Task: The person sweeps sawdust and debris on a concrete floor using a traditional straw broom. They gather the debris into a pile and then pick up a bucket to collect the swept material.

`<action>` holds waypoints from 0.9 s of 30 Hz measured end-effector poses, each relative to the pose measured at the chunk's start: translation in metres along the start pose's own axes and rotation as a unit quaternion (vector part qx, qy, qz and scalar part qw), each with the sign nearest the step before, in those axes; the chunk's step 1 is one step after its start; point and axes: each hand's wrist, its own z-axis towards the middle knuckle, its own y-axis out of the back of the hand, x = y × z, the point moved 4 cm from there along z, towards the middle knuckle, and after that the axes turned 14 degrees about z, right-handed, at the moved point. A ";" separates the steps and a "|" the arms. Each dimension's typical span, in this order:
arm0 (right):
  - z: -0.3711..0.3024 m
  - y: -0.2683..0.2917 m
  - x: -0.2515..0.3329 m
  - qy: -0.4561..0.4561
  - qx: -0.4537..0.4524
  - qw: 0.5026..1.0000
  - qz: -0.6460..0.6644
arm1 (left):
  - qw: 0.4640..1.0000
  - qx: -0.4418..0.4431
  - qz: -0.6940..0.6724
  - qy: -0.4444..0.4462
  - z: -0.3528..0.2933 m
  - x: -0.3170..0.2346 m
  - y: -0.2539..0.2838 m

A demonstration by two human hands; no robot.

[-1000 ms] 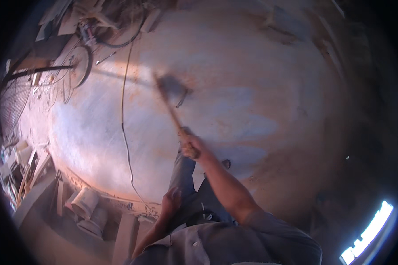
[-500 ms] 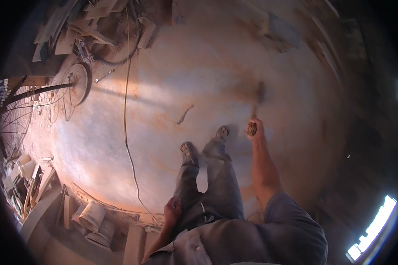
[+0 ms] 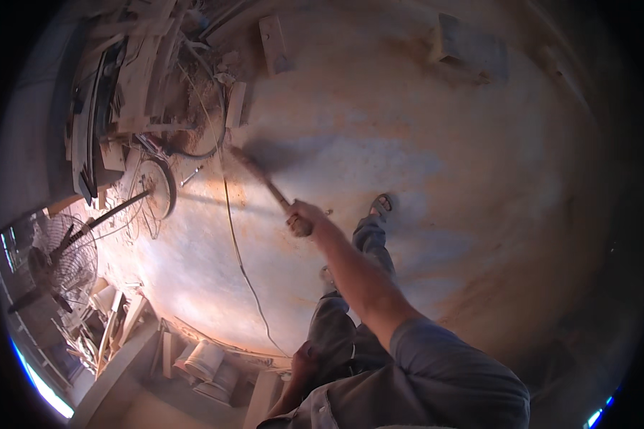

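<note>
Right hand (image 3: 310,217) grips tool (image 3: 272,188); wide floor (image 3: 379,129)

Over at nine o'clock I see a standing fan (image 3: 111,216), a slim metal tool (image 3: 192,176) lying just beside its round base (image 3: 154,188). Dusty boards (image 3: 139,79) crowd ten o'clock, scrap wood (image 3: 107,329) fills eight, and pale buckets (image 3: 204,360) sit around seven. A thin cord (image 3: 230,212) snakes between eleven and seven. A boxy block (image 3: 469,48) rests at one.

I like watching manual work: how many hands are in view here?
2. The right hand grips a stick-like tool near the picture's centre; the left hand is beside the left thigh. None seems hidden.
</note>
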 end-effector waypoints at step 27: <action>-0.032 -0.155 0.320 0.079 0.070 0.985 0.133 | 0.966 -0.106 0.020 -0.234 0.228 -0.368 0.347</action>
